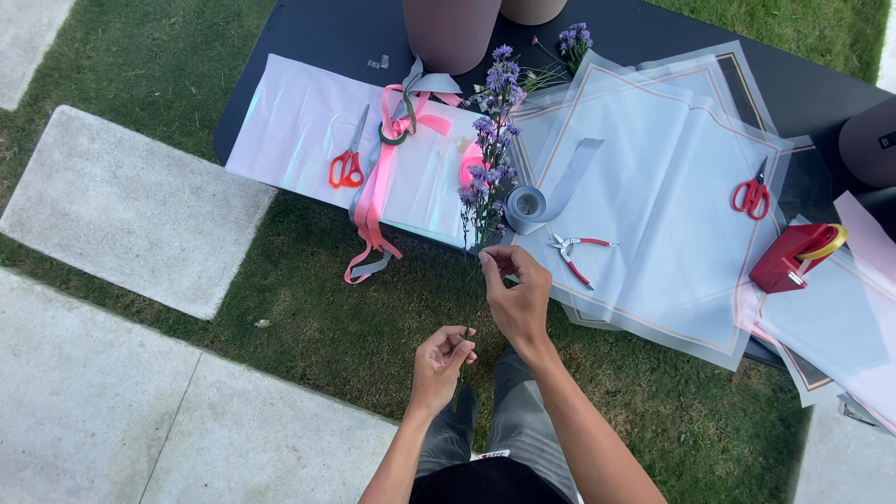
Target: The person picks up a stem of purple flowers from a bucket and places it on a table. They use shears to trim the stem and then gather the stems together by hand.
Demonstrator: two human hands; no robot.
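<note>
the left hand [441,359] pinches the lower part of a thin green stem between thumb and fingers, its grip closed on the stalk. the right hand [516,297] sits higher on the same stem, fingertips clamped together on it just below the blossoms. the purple flower sprig [489,149] rises from the right grip, away from the person, its clusters of small violet blooms hanging over the near edge of the dark surface [327,33]. a short tail of stem runs below the left grip, over the grass and the grey trousers.

on the surface, to the left of the blooms, lies a pale iridescent sheet [289,131] with orange-handled scissors [348,159] and a pink ribbon [378,187] that trails off the edge. a roll of grey ribbon [528,205] stands just beside the flowers on the right, with small red-handled pliers [574,252] near it on the translucent wrapping sheets [672,187]. further right lie red scissors [752,194] and a red tape dispenser [791,257]. two round containers [451,28] stand at the far edge, with more purple flowers [572,39] lying beside them.
</note>
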